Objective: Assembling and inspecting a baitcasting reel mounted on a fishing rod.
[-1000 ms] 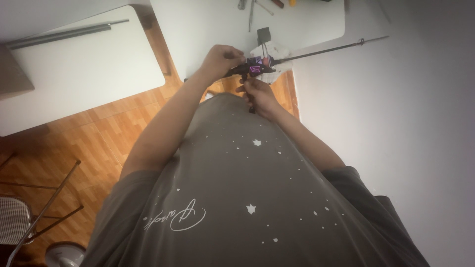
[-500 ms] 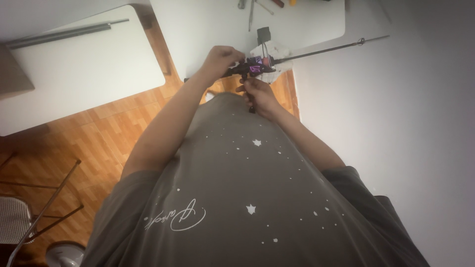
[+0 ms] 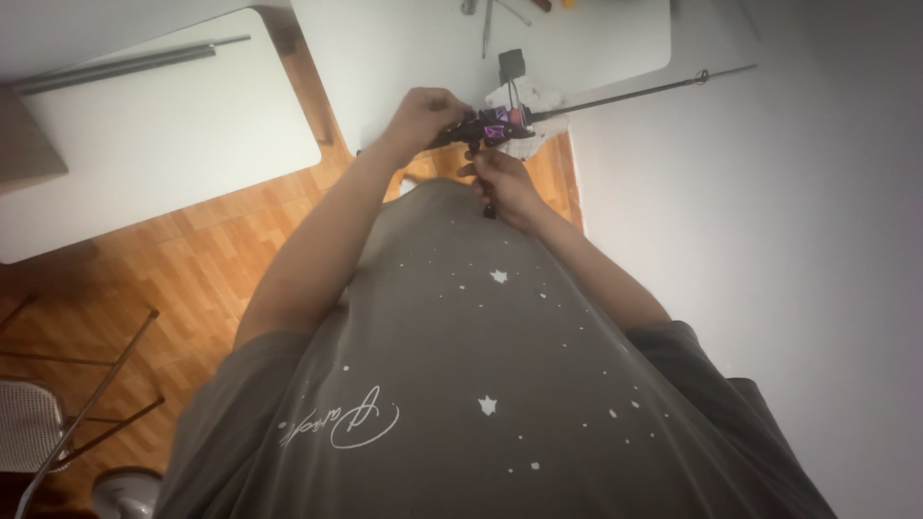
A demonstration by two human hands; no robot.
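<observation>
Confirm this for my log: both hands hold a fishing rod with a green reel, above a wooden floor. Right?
Not quite. In the head view the reel is purple and black, not green. The left hand and right hand do hold the fishing rod above the wooden floor.

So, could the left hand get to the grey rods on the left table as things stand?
Probably yes, but not freely. The left hand is closed around the fishing rod's grip and would have to let go first. Between it and the grey rods on the left table there is only bare tabletop.
</observation>
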